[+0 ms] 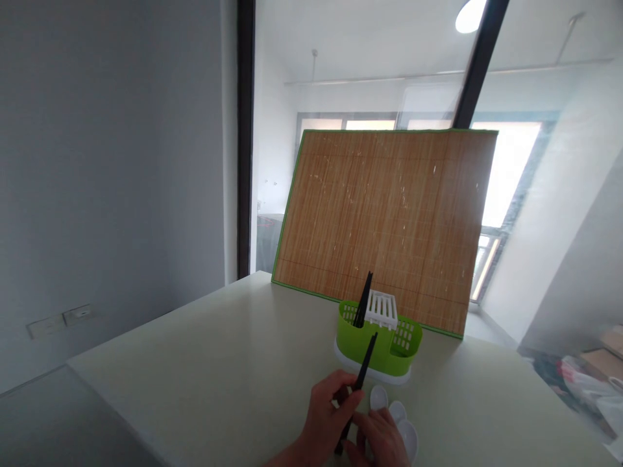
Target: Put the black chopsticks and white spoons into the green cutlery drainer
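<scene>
Chopsticks (366, 364) aslant toward green caddy (354, 344)

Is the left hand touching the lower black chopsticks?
Touching. The head view shows the left hand gripping the lower black chopsticks, its thumb lying across them.

The lime-green, oval, perforated holder (365, 347) is looking like moulded plastic, its smooth wall catching a faint sheen. The white slotted rack (382, 308) is showing a smooth, plastic-like finish, and the small white round-bowled spoons (407, 438) are looking much the same. The thin black chopsticks (367, 360) are appearing dark and mostly matt — wood or plastic, the view is not telling. The broad white surface (219, 363) is reflecting light softly, smooth and satiny. The large brown rectangular mat (389, 214) is showing fine, bamboo-like slats — the plain grey wall (121, 162) is looking matt.
</scene>
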`<control>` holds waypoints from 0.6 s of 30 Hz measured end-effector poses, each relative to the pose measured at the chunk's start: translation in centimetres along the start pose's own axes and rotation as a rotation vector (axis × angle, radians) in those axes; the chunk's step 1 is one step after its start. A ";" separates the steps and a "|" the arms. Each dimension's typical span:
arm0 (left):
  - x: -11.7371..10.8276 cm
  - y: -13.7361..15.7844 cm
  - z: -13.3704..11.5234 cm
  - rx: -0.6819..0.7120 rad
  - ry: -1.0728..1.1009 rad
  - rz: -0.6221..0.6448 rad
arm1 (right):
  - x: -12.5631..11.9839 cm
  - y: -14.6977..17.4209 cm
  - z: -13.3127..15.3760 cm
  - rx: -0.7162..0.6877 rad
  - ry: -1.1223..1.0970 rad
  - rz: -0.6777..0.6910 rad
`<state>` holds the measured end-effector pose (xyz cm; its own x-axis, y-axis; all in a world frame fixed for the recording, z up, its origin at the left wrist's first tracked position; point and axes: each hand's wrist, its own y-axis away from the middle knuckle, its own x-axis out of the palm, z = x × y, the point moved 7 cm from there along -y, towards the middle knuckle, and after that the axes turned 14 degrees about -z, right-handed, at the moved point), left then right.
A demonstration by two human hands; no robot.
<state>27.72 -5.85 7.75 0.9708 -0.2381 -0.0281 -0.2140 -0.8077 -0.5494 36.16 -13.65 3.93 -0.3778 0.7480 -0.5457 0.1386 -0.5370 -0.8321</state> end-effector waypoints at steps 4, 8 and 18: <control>0.2 0.6 0.0 -0.022 0.041 0.031 | 0.4 0.6 -0.4 0.008 0.025 -0.027; 0.6 0.8 0.2 -0.067 0.081 0.091 | 0.6 0.9 -0.7 -0.010 0.017 -0.034; 0.2 -0.7 -1.7 -0.141 0.142 0.239 | 2.7 2.6 -2.0 0.100 -0.051 0.025</control>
<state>27.88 -6.28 9.57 0.8683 -0.4956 -0.0203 -0.4573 -0.7841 -0.4196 37.32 -12.23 0.11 -0.4220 0.7142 -0.5584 0.0576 -0.5936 -0.8027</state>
